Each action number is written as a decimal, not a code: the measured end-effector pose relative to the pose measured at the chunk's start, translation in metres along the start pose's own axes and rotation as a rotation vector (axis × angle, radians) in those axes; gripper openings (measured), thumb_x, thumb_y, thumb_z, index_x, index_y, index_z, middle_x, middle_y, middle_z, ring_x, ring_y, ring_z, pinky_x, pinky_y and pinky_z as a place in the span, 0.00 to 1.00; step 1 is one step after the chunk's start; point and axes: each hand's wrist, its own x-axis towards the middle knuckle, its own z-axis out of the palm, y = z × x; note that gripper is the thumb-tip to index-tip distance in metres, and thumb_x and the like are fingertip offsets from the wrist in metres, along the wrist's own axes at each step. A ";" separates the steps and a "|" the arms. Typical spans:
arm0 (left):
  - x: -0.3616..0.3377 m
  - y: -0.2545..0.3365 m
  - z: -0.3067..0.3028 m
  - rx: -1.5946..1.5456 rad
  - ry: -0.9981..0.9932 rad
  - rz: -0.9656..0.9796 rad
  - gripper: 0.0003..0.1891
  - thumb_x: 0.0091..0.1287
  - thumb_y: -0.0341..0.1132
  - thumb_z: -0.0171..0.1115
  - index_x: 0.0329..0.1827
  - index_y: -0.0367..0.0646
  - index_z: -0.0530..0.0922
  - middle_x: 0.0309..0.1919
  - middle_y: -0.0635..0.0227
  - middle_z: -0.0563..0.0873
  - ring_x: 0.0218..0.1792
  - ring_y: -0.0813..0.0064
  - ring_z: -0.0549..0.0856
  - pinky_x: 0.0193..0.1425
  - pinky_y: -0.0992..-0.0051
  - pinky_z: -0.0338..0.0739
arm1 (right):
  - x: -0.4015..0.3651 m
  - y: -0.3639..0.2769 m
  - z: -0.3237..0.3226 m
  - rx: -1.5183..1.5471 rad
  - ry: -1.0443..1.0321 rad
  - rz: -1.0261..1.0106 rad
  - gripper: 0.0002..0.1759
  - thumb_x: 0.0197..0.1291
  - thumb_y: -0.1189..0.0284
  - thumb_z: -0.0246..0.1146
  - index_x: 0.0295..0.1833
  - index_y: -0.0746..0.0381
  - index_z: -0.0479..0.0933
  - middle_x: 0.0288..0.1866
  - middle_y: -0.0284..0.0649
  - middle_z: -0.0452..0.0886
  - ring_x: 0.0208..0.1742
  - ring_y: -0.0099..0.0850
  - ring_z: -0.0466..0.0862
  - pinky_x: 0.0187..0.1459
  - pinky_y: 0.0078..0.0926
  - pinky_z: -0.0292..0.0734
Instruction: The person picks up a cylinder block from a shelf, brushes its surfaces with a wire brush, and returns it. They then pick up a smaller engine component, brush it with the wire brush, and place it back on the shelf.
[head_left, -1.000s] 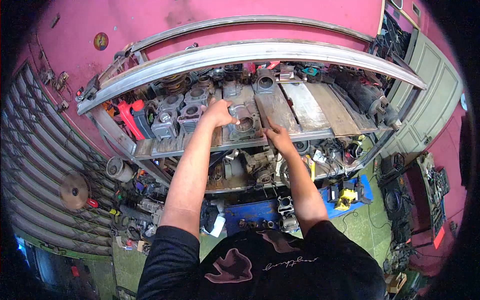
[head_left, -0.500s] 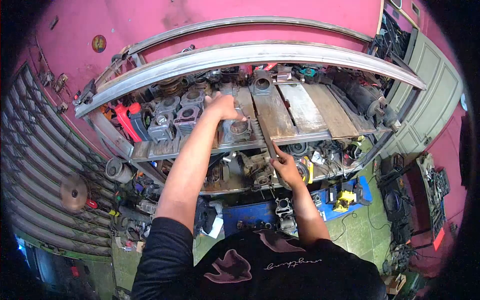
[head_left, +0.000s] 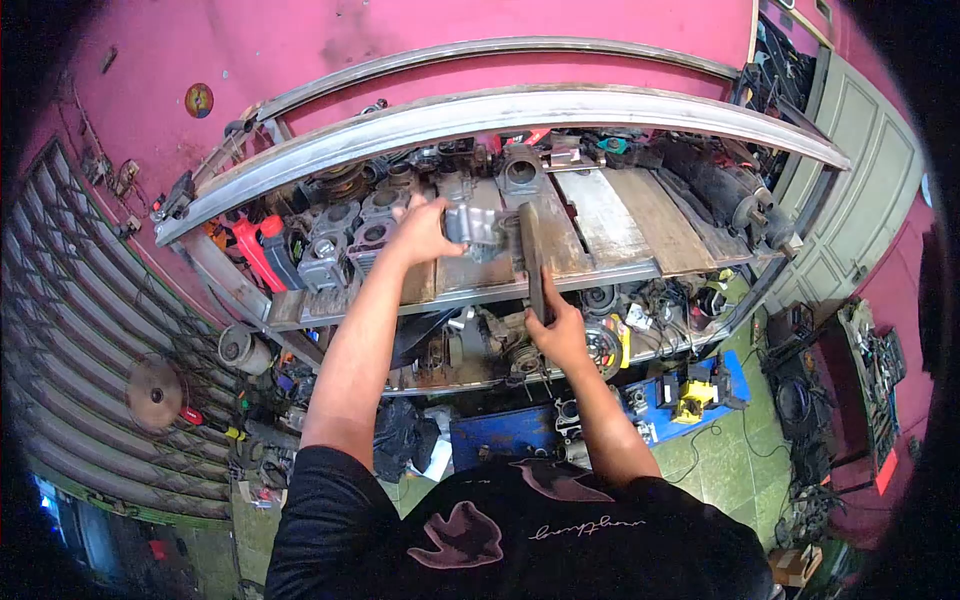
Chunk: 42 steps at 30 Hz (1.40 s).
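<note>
Brown plank shelf point(head_left: 655, 222): bore red plastic jug point(head_left: 250, 252), contents hidden
Left hand point(head_left: 420, 236): fingers gripped grey metal block point(head_left: 480, 230)
Right hand point(head_left: 560, 334): fingers gripped long dark wooden brush point(head_left: 533, 250)

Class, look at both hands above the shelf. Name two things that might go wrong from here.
The left hand grips the metal part at one side, so it might slip onto the boards. The brush in the right hand is close enough that it might scrape the left.
</note>
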 end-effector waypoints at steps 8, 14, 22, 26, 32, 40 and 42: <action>-0.050 -0.024 0.025 -0.083 0.021 -0.136 0.43 0.43 0.55 0.83 0.65 0.51 0.79 0.53 0.56 0.86 0.63 0.53 0.77 0.66 0.44 0.63 | -0.008 -0.029 0.023 -0.486 -0.019 -0.280 0.48 0.53 0.65 0.71 0.82 0.51 0.65 0.31 0.50 0.85 0.34 0.49 0.85 0.47 0.47 0.75; -0.074 -0.019 0.030 -0.153 0.097 -0.151 0.41 0.43 0.53 0.85 0.62 0.51 0.79 0.51 0.59 0.87 0.61 0.55 0.78 0.62 0.47 0.63 | 0.010 -0.052 0.048 -0.594 -0.003 -0.388 0.48 0.53 0.62 0.72 0.82 0.47 0.65 0.33 0.47 0.87 0.38 0.46 0.86 0.50 0.47 0.75; -0.105 -0.010 0.028 -0.063 0.117 -0.197 0.40 0.41 0.44 0.85 0.63 0.52 0.80 0.48 0.62 0.89 0.57 0.57 0.80 0.60 0.54 0.65 | 0.050 -0.067 0.051 -0.538 -0.132 -0.148 0.47 0.53 0.58 0.73 0.81 0.49 0.67 0.39 0.51 0.89 0.45 0.51 0.88 0.55 0.44 0.79; -0.110 -0.020 0.040 -0.040 0.135 -0.150 0.41 0.41 0.43 0.84 0.64 0.54 0.81 0.48 0.63 0.90 0.55 0.57 0.81 0.60 0.54 0.68 | -0.018 -0.046 0.059 -0.539 -0.021 -0.336 0.49 0.51 0.64 0.73 0.81 0.52 0.66 0.41 0.46 0.88 0.44 0.47 0.86 0.49 0.44 0.77; -0.096 -0.030 0.042 -0.086 0.117 -0.211 0.38 0.43 0.45 0.84 0.63 0.57 0.81 0.46 0.63 0.90 0.53 0.56 0.82 0.57 0.53 0.68 | -0.058 -0.026 0.062 -0.480 0.027 -0.424 0.48 0.51 0.66 0.72 0.81 0.56 0.66 0.30 0.39 0.82 0.33 0.41 0.78 0.42 0.42 0.70; -0.103 -0.025 0.045 -0.078 0.188 -0.153 0.37 0.44 0.47 0.84 0.62 0.57 0.81 0.45 0.63 0.90 0.52 0.57 0.83 0.55 0.54 0.68 | 0.017 -0.026 0.055 -0.340 -0.046 -0.456 0.45 0.53 0.68 0.72 0.79 0.59 0.69 0.30 0.46 0.83 0.31 0.48 0.81 0.42 0.45 0.76; -0.102 -0.026 0.043 -0.052 0.162 -0.182 0.37 0.44 0.47 0.84 0.62 0.57 0.81 0.46 0.63 0.90 0.52 0.57 0.83 0.55 0.54 0.68 | -0.014 0.001 0.066 -0.330 -0.007 -0.478 0.45 0.53 0.68 0.72 0.79 0.58 0.69 0.29 0.46 0.82 0.30 0.48 0.81 0.41 0.45 0.76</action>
